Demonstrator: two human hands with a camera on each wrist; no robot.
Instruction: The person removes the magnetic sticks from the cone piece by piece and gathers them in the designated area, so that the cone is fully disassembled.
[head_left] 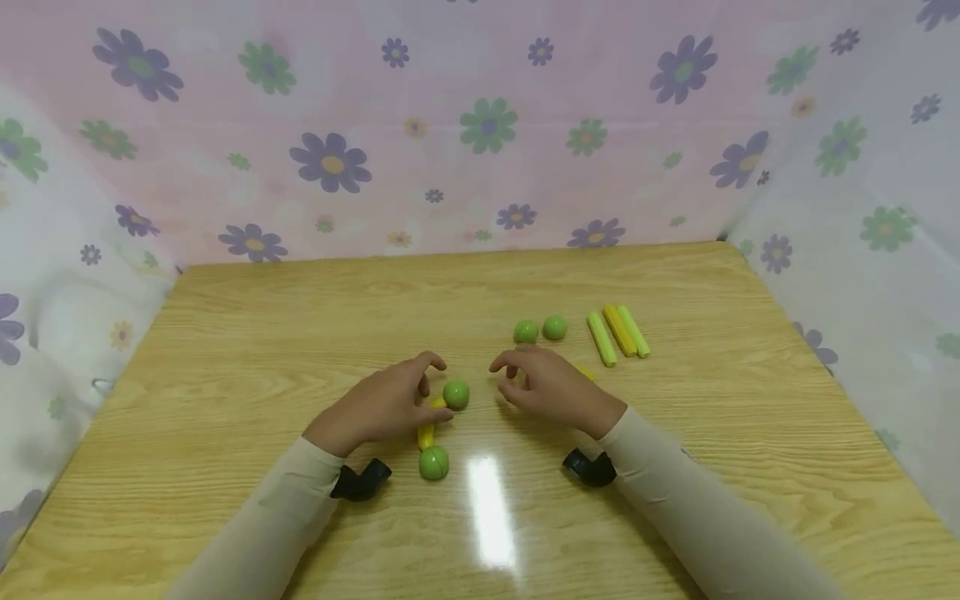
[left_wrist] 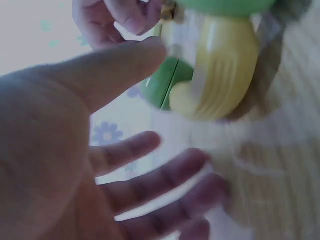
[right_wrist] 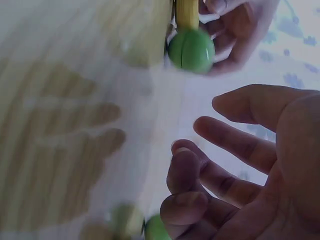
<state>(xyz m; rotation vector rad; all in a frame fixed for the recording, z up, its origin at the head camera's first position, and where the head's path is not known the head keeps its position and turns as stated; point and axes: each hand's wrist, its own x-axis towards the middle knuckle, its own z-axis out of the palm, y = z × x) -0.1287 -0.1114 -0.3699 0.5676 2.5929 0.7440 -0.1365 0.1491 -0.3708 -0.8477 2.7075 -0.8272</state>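
Observation:
My left hand (head_left: 378, 406) hovers with spread, loosely bent fingers over a curved yellow, banana-like piece (head_left: 426, 437). A green ball (head_left: 456, 394) lies just past its thumb. Another green ball (head_left: 433, 462) sits at the near end of the yellow piece. In the left wrist view, the curved yellow piece (left_wrist: 227, 70) shows ridges, and a ball (left_wrist: 167, 85) beside it has a seam line. To the right, my right hand (head_left: 558, 387) hangs over the table with relaxed fingers, holding nothing. It partly hides a yellow piece (head_left: 586, 372) behind it.
Two more green balls (head_left: 527, 332) lie beyond the right hand. Farther right, three long sticks lie side by side: two light green sticks (head_left: 602, 340) and a yellow stick (head_left: 619, 330). Flowered cloth (head_left: 480, 167) hangs behind the wooden table (head_left: 300, 308) and at both sides.

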